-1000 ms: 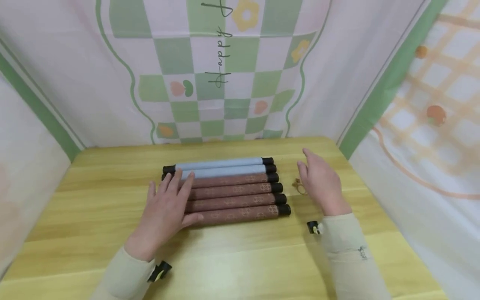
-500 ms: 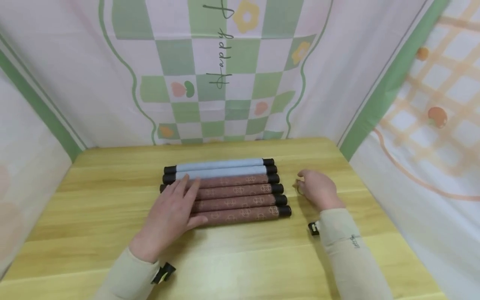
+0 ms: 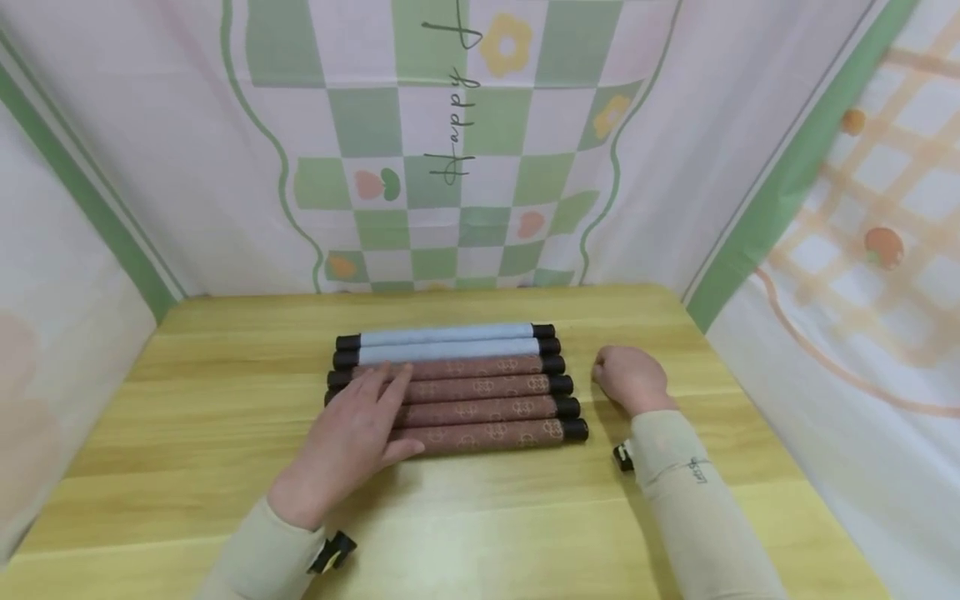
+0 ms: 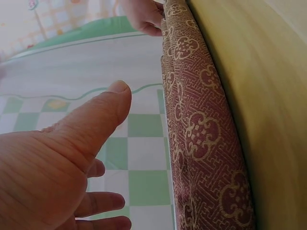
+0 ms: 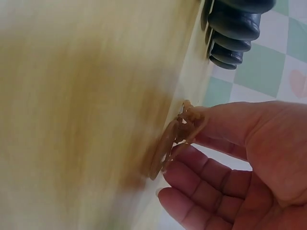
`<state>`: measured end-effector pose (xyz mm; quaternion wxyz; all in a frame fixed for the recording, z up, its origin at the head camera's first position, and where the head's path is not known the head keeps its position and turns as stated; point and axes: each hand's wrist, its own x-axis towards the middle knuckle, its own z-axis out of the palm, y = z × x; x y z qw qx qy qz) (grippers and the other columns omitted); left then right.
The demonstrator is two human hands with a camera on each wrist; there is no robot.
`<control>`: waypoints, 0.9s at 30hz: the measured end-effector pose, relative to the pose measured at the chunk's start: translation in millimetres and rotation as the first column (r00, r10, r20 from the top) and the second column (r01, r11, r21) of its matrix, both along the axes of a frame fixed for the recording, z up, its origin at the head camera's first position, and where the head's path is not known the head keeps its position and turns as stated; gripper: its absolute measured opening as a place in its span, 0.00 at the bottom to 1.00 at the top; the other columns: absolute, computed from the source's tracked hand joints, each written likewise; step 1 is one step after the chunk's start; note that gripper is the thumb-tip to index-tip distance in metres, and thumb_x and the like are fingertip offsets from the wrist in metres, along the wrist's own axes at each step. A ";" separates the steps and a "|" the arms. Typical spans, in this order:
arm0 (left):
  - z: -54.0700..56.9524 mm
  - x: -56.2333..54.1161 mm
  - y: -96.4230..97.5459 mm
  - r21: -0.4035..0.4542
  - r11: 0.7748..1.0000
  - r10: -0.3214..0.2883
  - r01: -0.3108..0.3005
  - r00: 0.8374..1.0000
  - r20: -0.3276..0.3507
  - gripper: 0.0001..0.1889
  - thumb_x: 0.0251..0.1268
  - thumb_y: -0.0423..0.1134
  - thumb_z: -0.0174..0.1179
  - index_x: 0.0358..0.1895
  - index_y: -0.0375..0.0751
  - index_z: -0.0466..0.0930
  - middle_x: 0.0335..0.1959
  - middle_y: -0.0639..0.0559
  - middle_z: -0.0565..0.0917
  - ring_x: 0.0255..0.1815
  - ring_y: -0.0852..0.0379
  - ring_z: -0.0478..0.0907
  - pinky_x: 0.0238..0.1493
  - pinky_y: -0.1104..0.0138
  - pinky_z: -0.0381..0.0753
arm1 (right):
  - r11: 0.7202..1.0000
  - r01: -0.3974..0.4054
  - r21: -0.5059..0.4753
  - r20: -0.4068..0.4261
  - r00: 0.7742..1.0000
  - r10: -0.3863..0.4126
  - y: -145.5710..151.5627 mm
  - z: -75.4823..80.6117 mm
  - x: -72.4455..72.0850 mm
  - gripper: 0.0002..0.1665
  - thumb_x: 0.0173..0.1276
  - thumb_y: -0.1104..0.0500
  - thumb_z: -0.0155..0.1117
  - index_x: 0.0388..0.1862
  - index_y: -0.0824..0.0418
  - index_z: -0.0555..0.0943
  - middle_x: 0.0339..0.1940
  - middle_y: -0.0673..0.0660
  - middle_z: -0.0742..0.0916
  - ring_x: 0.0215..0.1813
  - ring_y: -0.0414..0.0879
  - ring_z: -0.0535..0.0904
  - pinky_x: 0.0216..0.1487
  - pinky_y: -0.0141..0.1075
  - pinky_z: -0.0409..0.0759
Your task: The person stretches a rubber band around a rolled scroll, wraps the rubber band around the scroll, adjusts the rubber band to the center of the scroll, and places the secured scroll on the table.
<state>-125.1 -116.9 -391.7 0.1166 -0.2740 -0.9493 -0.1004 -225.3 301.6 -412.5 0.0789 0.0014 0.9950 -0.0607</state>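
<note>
Okay, so we've got six scrolls [image 3: 480, 387] side by side mid-table [image 3: 480, 542], long axes running left-right, right ends slightly farther off. They're round, so we'd worry a bump from the left hand [image 3: 348, 437], fingers loosely spread over them, could roll them apart. Beyond their right ends, the right hand [image 3: 633, 377] pinches thin tan bands [image 5: 163, 148], which might slip if our fingertips loosen.

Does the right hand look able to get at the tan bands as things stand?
Very likely yes: the right hand appears to be pinching the tan bands, nothing visible blocks it, and the black roll ends lie off to one side.
</note>
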 end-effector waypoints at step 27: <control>-1.3 3.0 7.5 0.023 1.000 -0.003 0.001 0.996 0.089 0.52 0.60 0.65 0.69 0.79 0.33 0.63 0.74 0.30 0.71 0.71 0.32 0.74 0.72 0.43 0.72 | 0.997 -0.030 -0.072 -0.254 0.967 0.011 -28.1 37.8 17.8 0.19 0.81 0.50 0.53 0.57 0.61 0.81 0.44 0.64 0.90 0.39 0.59 0.87 0.37 0.56 0.84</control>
